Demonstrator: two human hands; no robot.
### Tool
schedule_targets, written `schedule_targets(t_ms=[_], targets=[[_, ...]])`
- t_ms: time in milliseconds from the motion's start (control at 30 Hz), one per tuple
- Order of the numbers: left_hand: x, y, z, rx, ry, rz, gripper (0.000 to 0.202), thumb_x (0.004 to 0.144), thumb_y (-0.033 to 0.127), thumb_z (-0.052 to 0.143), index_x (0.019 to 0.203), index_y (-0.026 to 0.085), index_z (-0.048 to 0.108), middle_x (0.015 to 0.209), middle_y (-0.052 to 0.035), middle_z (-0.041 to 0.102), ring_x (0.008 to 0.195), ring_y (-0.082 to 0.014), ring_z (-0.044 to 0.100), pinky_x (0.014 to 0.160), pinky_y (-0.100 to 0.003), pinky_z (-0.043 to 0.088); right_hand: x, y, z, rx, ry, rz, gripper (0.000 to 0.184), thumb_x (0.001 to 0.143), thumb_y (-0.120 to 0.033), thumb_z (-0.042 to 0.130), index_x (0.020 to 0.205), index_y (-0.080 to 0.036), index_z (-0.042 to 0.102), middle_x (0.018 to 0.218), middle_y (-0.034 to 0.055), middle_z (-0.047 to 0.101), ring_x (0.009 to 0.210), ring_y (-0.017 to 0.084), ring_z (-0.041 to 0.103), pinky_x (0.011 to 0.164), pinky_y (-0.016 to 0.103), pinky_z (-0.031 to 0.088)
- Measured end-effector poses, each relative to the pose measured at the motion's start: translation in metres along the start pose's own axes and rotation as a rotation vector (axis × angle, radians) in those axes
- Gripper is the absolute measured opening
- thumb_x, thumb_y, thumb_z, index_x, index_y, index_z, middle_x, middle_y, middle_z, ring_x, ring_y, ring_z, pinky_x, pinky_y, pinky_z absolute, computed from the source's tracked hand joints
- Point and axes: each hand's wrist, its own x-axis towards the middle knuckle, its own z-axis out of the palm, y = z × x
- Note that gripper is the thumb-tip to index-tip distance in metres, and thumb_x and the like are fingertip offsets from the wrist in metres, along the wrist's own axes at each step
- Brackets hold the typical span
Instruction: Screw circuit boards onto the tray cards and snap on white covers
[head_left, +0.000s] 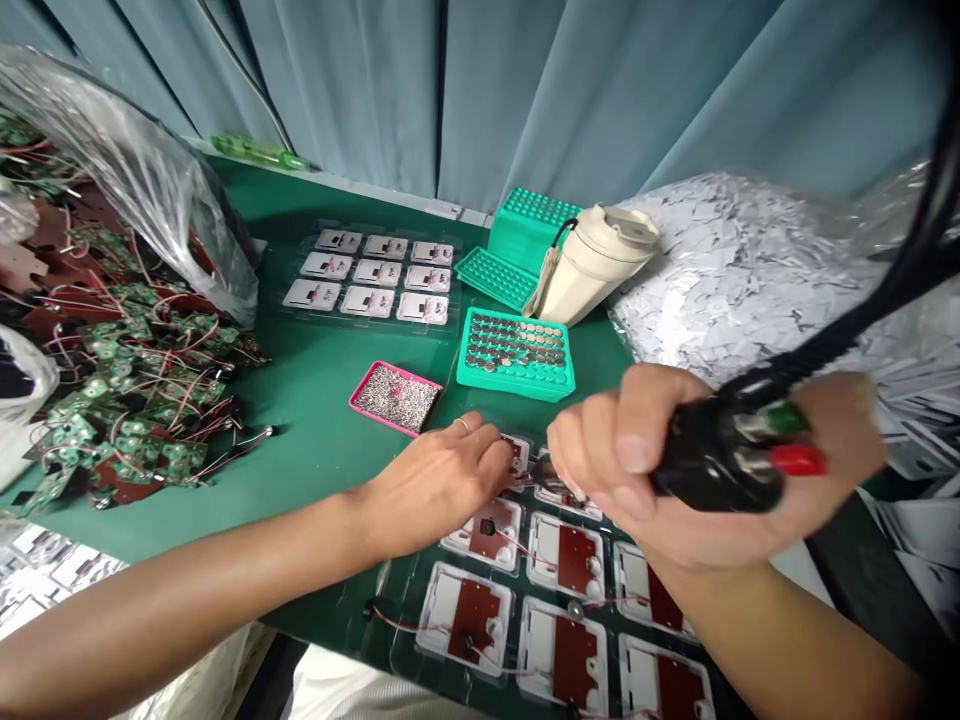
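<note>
The right hand (pixel 626 465) wraps round a black corded power driver (pixel 697 465), its nose over the far row of white casings (pixel 566 555) in a clear tray (pixel 405 662). The left hand (pixel 450 480) bends its fingers down at a casing in that row — whether they pinch anything, I cannot tell. Beyond sit a pink tray (pixel 382 420) of tiny screws (pixel 412 402) and a teal tray (pixel 514 382) of button cells (pixel 491 338).

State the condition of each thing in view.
Corded power tool: gripped in right hand
Left hand: fingers curled
Nearest white cases: open, brown boards showing
Pink tray: holding small metal parts
Teal button-cell tray: partly filled
Tumbler: lid on
Clear bag: open, circuit boards exposed
</note>
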Motion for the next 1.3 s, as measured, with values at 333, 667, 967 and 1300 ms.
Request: schedule_targets(t_ms=[333, 667, 967, 1300], targets=[[-0.007, -0.002, 0.005, -0.089, 0.051, 0.078, 0.018, 0.095, 0.012, 0.049, 0.084, 0.011, 0.062, 0.078, -0.0069, 0.060, 0.075, -0.0197, 0.051, 0.066, -0.030, 0.048, -0.026, 0.002, -0.008, 0.048, 0.116, 0.035, 0.061, 0.089, -0.070, 0.038, 0.077, -0.018, 0.068, 0.046, -0.0003, 0.050, 0.044, 0.014, 0.047, 0.049, 0.031, 0.039], [-0.008, -0.003, 0.006, -0.021, 0.147, 0.093, 0.024, 0.097, 0.013, 0.045, 0.076, 0.013, 0.056, 0.072, -0.0051, 0.057, 0.070, -0.0186, 0.049, 0.060, -0.028, 0.045, -0.008, -0.007, 0.015, -0.056, 0.134, -0.023, 0.063, 0.086, -0.073, 0.041, 0.074, -0.020, 0.072, 0.044, 0.0000, 0.050, 0.039, 0.013, 0.043, 0.042, 0.030, 0.035], [-0.009, -0.007, 0.005, -0.193, 0.115, 0.041, 0.028, 0.101, 0.016, 0.037, 0.089, 0.012, 0.062, 0.080, -0.0065, 0.064, 0.077, -0.0173, 0.056, 0.073, -0.030, 0.051, 0.005, -0.002, 0.013, -0.003, 0.204, -0.109, 0.060, 0.088, -0.067, 0.045, 0.067, -0.017, 0.069, 0.044, -0.0001, 0.049, 0.040, 0.012, 0.046, 0.043, 0.028, 0.036], [-0.006, -0.004, 0.001, -0.132, 0.123, -0.108, 0.029, 0.100, 0.020, 0.038, 0.079, 0.013, 0.057, 0.074, -0.0052, 0.057, 0.069, -0.0182, 0.048, 0.062, -0.030, 0.044, 0.006, 0.005, 0.008, -0.026, 0.215, -0.138, 0.063, 0.086, -0.072, 0.042, 0.065, -0.018, 0.067, 0.043, -0.0003, 0.047, 0.039, 0.012, 0.045, 0.041, 0.027, 0.034]])
